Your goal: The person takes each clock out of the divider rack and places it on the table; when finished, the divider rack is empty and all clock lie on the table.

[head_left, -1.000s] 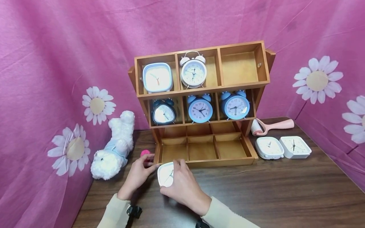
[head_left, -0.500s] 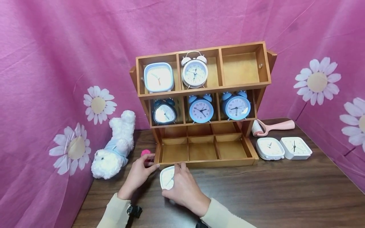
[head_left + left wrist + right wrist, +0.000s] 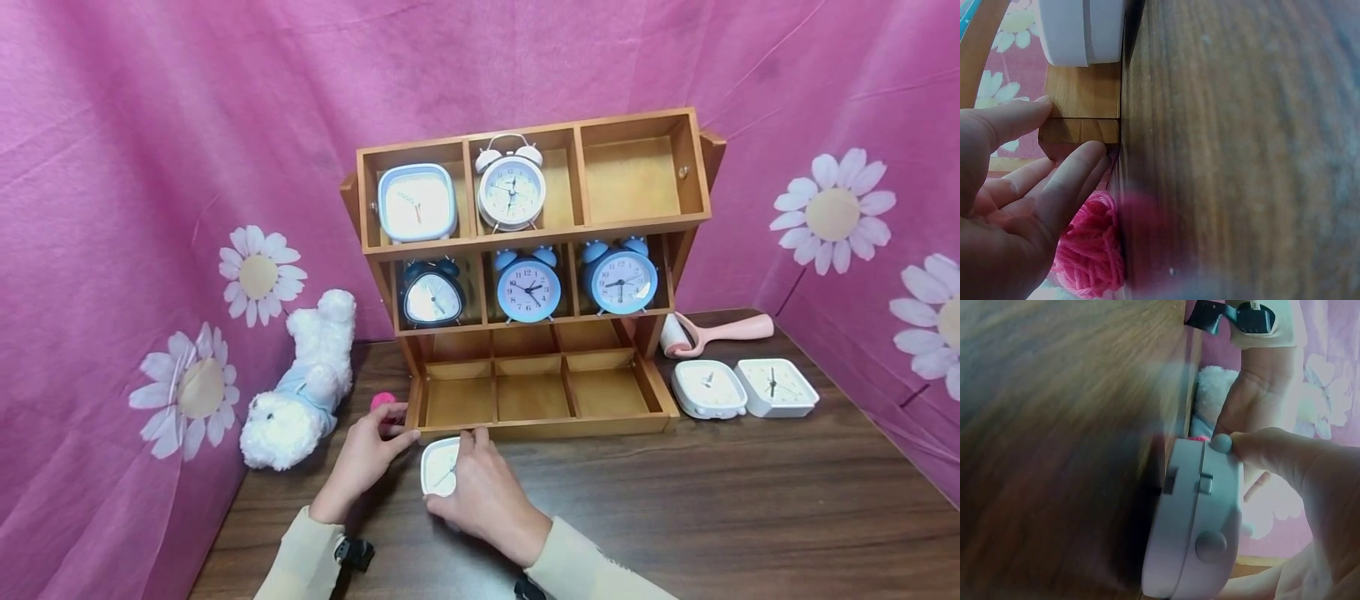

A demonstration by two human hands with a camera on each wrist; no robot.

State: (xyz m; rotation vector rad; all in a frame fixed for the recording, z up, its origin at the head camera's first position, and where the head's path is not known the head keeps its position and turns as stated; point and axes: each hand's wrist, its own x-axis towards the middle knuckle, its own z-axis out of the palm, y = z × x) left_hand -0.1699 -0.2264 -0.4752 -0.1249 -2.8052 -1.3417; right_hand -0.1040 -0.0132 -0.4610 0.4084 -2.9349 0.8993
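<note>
In the head view my right hand (image 3: 491,492) grips a white square alarm clock (image 3: 438,468), fingers at its far edge and thumb at its near edge. The clock is face up, low over the table just in front of the wooden shelf's bottom tier, and my hand covers its right part. Small feet and buttons show on the clock's side (image 3: 1191,519) in the right wrist view. My left hand (image 3: 365,454) holds the front left corner of the wooden shelf (image 3: 547,430), thumb in front and fingers along the side. Beside those fingers lies a pink yarn ball (image 3: 1091,247).
Several clocks stand in the upper tiers, including a white twin-bell clock (image 3: 512,192) and a black clock (image 3: 432,296). To the right lie two white clocks (image 3: 708,388) and a pink lint roller (image 3: 723,332). A white plush toy (image 3: 300,392) lies at left.
My right hand has drawn the white clock slightly toward me and right, away from the shelf's front edge. The left hand stays at the shelf corner.
</note>
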